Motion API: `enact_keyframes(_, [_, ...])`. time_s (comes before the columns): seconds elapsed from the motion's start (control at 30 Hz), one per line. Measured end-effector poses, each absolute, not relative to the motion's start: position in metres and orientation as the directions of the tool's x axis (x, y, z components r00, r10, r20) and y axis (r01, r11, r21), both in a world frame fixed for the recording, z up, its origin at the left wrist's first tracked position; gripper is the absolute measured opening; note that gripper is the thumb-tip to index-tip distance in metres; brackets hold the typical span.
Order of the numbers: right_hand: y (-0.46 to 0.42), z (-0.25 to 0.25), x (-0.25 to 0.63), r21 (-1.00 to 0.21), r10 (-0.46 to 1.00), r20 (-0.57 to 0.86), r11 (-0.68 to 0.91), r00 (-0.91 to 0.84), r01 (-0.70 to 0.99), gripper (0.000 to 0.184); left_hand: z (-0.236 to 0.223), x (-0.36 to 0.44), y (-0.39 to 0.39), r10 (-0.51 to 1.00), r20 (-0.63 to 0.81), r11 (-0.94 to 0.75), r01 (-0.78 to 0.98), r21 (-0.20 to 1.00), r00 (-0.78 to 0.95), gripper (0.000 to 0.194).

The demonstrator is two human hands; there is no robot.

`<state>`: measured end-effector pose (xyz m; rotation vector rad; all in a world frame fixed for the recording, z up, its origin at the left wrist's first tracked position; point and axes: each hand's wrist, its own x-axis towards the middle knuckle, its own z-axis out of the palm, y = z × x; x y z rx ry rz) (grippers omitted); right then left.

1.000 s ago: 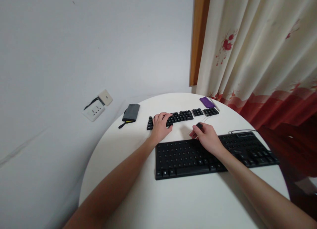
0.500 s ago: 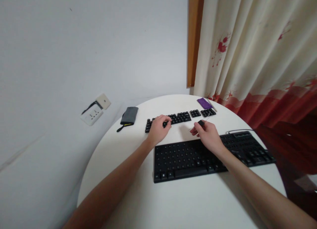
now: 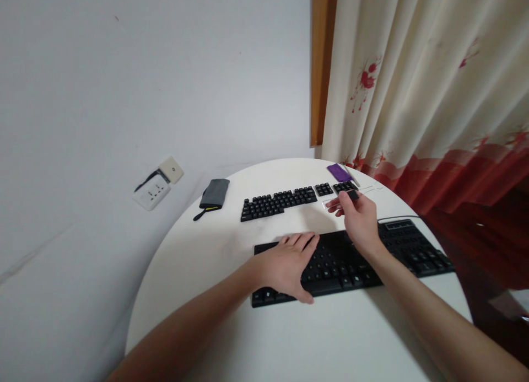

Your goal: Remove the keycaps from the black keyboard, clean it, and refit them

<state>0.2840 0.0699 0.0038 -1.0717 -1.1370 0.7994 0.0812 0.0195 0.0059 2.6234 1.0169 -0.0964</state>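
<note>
Black keyboard lies on the white table under our spread, empty left hand, while our right hand pinches a wire keycap puller that could scatter the loose keycaps beyond if swung low.

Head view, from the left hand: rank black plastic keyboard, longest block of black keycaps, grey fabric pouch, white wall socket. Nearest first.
1. Black plastic keyboard: directly under the left hand.
2. Longest block of black keycaps: just beyond the keyboard.
3. Grey fabric pouch: beyond and to the left.
4. White wall socket: farthest, left of the pouch.
</note>
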Motion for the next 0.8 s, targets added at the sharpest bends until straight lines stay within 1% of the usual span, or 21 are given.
enact_keyframes(0.13, [0.068,0.005,0.284,-0.938,0.91,0.34,0.347,0.237,0.016,0.038,0.011,0.07,0.025,0.629,-0.27,-0.698,0.683,0.216,0.729,0.129])
enact_keyframes(0.2, [0.067,0.007,0.285,-0.936,0.926,0.35,0.349,0.143,0.034,0.038,0.013,0.063,0.028,0.622,-0.308,-0.696,0.689,0.205,0.72,0.129])
enact_keyframes(0.3, [0.065,0.012,0.29,-0.919,0.933,0.344,0.357,-0.106,0.165,0.035,0.015,0.057,0.031,0.624,-0.319,-0.674,0.698,0.242,0.713,0.131])
enact_keyframes(0.37, [0.061,0.017,0.294,-0.88,0.899,0.312,0.395,-0.308,0.263,0.032,0.013,0.056,0.033,0.637,-0.284,-0.655,0.697,0.292,0.717,0.129])
enact_keyframes(0.43, [0.055,0.021,0.296,-0.85,0.832,0.239,0.428,-0.5,0.306,0.031,0.009,0.056,0.037,0.659,-0.223,-0.638,0.691,0.34,0.718,0.122])
enact_keyframes(0.5, [0.048,0.022,0.295,-0.839,0.763,0.156,0.437,-0.628,0.323,0.032,0.005,0.056,0.041,0.674,-0.167,-0.632,0.679,0.374,0.719,0.116])
enact_keyframes(0.57, [0.041,0.022,0.291,-0.82,0.721,0.115,0.457,-0.683,0.344,0.03,0.003,0.057,0.045,0.665,-0.148,-0.638,0.66,0.396,0.732,0.116])
enact_keyframes(0.7, [0.031,0.019,0.281,-0.75,0.685,0.108,0.531,-0.721,0.393,0.028,0.001,0.056,0.048,0.641,-0.145,-0.651,0.633,0.418,0.754,0.117])
enact_keyframes(0.8, [0.027,0.019,0.278,-0.725,0.65,0.068,0.553,-0.757,0.41,0.028,0.0,0.055,0.048,0.629,-0.136,-0.665,0.621,0.415,0.765,0.117])
